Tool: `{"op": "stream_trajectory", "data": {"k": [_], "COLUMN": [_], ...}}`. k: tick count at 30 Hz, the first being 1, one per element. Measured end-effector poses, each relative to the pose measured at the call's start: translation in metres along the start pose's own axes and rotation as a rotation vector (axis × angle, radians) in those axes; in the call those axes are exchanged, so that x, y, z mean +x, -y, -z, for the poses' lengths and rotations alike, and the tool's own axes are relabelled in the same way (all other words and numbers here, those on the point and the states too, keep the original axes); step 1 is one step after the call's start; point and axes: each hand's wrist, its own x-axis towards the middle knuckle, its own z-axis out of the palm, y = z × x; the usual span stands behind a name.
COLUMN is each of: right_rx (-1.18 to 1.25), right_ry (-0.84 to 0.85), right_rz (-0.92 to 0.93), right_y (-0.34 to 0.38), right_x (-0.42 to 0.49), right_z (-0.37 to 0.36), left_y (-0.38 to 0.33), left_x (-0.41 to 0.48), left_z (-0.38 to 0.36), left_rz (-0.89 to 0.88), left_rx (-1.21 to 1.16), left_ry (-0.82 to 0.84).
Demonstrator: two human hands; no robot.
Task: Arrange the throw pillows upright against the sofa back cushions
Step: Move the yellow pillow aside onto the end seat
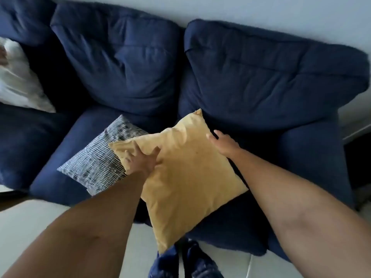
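A yellow throw pillow (186, 181) lies tilted over the front of the navy sofa's seat, one corner hanging past the seat edge. My left hand (140, 161) grips its left edge, fingers pressed into the fabric. My right hand (222, 144) rests against its upper right edge, fingers partly hidden behind the pillow. A grey and white patterned pillow (100, 163) lies flat on the seat, partly under the yellow one. A white pillow (18, 83) leans at the far left. The navy back cushions (261, 77) stand behind.
The sofa's right armrest (313, 167) rises beside my right forearm. A pale floor (50, 217) lies in front of the sofa. My dark blue trouser legs (180, 261) show at the bottom. A light wall (261, 9) runs behind the sofa.
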Motion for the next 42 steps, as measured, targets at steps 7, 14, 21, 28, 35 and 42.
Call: {"op": "stream_trajectory", "data": {"k": [7,14,21,28,35,42], "right_rx": [0.168,0.292,0.396,0.543,0.750,0.885], "right_ry": [0.015,0.040,0.010,-0.021,-0.185,-0.628], "right_rz": [-0.142,-0.181,-0.151,-0.207,-0.135,-0.037], "right_y": [-0.020,-0.033,-0.029,-0.041,-0.045,-0.062], "right_x": [0.054,0.084,0.080,0.068,0.031,-0.020], "right_z": [-0.043,-0.064,-0.064,-0.042,-0.031,0.014], "left_y": [0.039,0.053,0.036,-0.017,-0.093,-0.167], "left_x": [0.040,0.058,0.060,0.053,0.032,-0.005], "left_z": [-0.043,-0.056,-0.043,-0.021,0.012,0.023], "left_rz": [0.259,0.243,0.113,-0.152,-0.446,-0.787], "left_rx": [-0.347,-0.403,-0.522,-0.458,-0.434,-0.645], "left_ry": [-0.162,-0.145,-0.147,-0.158,-0.115,-0.062]}}
